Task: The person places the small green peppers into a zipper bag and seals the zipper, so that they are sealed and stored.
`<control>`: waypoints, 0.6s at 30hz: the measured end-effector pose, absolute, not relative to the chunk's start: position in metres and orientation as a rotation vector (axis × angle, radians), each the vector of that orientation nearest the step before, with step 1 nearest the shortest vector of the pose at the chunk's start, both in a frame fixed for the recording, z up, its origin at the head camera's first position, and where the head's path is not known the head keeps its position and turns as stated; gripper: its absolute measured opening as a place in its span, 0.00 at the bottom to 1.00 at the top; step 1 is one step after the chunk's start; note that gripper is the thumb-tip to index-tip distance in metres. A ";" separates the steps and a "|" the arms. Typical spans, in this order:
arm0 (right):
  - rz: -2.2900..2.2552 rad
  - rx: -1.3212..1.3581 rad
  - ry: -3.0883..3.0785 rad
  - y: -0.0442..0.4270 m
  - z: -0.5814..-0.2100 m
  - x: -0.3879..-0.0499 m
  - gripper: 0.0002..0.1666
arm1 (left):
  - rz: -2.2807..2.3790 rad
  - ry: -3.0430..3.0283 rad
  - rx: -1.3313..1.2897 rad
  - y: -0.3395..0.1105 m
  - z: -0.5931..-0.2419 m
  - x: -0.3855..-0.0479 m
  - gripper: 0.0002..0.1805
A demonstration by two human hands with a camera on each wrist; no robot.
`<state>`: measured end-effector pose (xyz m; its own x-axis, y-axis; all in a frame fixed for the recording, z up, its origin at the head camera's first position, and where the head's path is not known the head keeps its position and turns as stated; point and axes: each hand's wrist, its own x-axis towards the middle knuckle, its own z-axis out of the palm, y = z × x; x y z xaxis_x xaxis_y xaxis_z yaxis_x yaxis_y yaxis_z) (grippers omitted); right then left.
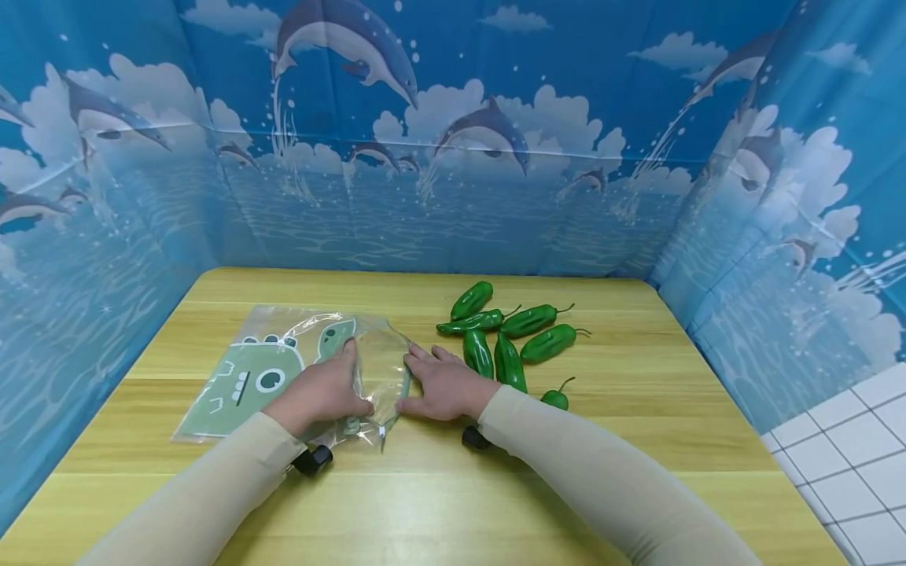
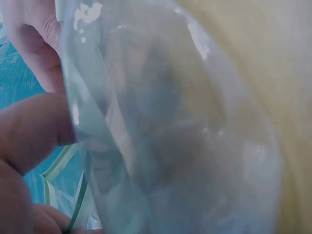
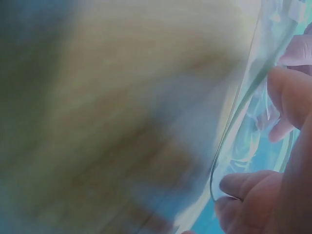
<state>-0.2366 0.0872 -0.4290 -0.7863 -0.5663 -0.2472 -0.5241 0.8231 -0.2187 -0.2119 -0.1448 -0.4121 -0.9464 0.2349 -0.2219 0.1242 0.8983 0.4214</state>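
Observation:
A clear plastic bag (image 1: 241, 393) printed with a green cartoon dinosaur lies on the table, its mouth bulging apart on the right side. My left hand (image 1: 322, 393) grips the bag near that mouth, thumb and fingers spread along the film. At the green-edged rim, my right hand (image 1: 449, 385) holds the bag from the other side. Close up, the film (image 2: 161, 122) fills most of the left wrist view and hides some fingertips. The rim (image 3: 234, 117) runs beside my fingers in the right wrist view. Several glossy green peppers (image 1: 548, 343) lie beyond my right hand.
The wooden table (image 1: 396, 519) has rounded far corners. A blue curtain (image 1: 439, 212) with dolphins surrounds its back and sides. White tiles (image 1: 856, 448) show at the right. One pepper (image 1: 555, 399) lies partly behind my right forearm.

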 end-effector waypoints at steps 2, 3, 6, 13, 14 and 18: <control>-0.221 -0.838 2.709 0.088 -0.428 -0.236 0.55 | 0.601 2.789 0.264 -0.146 -0.412 -0.212 0.74; -0.231 -0.841 2.708 0.088 -0.428 -0.236 0.55 | 0.604 2.786 0.262 -0.146 -0.412 -0.212 0.74; -0.256 -0.852 2.709 0.088 -0.425 -0.234 0.55 | 0.617 2.780 0.260 -0.148 -0.413 -0.213 0.75; -0.257 -0.877 2.723 0.088 -0.425 -0.232 0.53 | 0.635 2.771 0.273 -0.151 -0.414 -0.215 0.75; -0.255 -0.880 2.723 0.088 -0.425 -0.232 0.53 | 0.639 2.770 0.273 -0.152 -0.414 -0.215 0.75; -0.278 -0.884 2.715 0.088 -0.424 -0.231 0.53 | 0.664 2.765 0.276 -0.155 -0.414 -0.215 0.74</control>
